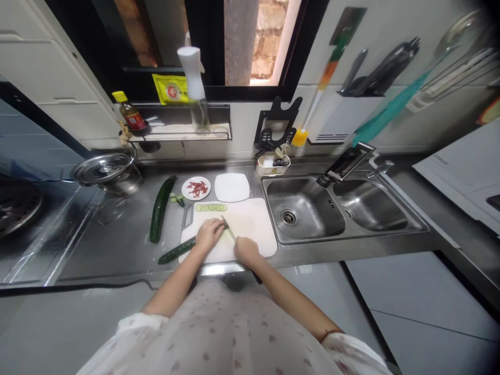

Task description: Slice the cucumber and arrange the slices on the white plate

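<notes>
My left hand (209,233) is curled over a cucumber (175,251) that lies across the white cutting board (250,224), its dark end sticking out past the board's left edge. My right hand (246,250) grips the handle of a knife (228,229), whose blade meets the cucumber right beside my left fingers. A row of several cucumber slices (211,207) lies along the board's far edge.
A whole cucumber (160,213) and cut ends (177,198) lie left of the board. Behind it are a small plate of red bits (196,188) and an empty white plate (232,187). A double sink (332,211) is at right, a lidded pot (107,171) at left.
</notes>
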### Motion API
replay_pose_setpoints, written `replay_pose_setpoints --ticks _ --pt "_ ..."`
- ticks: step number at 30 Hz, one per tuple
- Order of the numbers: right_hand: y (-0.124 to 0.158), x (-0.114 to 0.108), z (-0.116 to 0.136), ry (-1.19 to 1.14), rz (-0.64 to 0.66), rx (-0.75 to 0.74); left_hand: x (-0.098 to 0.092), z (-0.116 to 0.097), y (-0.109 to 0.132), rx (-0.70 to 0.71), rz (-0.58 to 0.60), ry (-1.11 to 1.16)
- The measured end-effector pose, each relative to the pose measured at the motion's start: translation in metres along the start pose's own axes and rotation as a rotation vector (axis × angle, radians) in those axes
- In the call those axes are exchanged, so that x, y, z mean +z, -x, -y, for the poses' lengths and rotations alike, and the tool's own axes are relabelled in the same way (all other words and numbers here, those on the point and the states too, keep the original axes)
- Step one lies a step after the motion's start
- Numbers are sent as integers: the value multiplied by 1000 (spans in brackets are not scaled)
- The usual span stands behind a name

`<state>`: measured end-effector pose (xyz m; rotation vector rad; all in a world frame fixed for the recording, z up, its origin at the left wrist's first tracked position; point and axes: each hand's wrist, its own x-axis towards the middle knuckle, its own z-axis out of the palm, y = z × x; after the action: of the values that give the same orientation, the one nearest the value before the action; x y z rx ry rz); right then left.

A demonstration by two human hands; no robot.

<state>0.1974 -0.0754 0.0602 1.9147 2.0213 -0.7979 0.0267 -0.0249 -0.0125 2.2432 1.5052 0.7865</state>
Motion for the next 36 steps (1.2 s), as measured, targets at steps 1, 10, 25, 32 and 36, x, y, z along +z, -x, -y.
replay_pose_setpoints --ticks 1,10,25,32,36 --pt "1 0 0 1 1 -2 0 0 0 0 -1 0" --pt "3 4 -2 4 9 16 -1 -2 0 -13 1 4" --pt "-23 -3 10 -51 -41 2 1 1 0 -7 7 3" --pt "-10 2 2 -37 -24 8 2 2 1 -7 -1 -14" --pt "-2 3 -1 -30 8 17 3 3 0 -3 0 -14"
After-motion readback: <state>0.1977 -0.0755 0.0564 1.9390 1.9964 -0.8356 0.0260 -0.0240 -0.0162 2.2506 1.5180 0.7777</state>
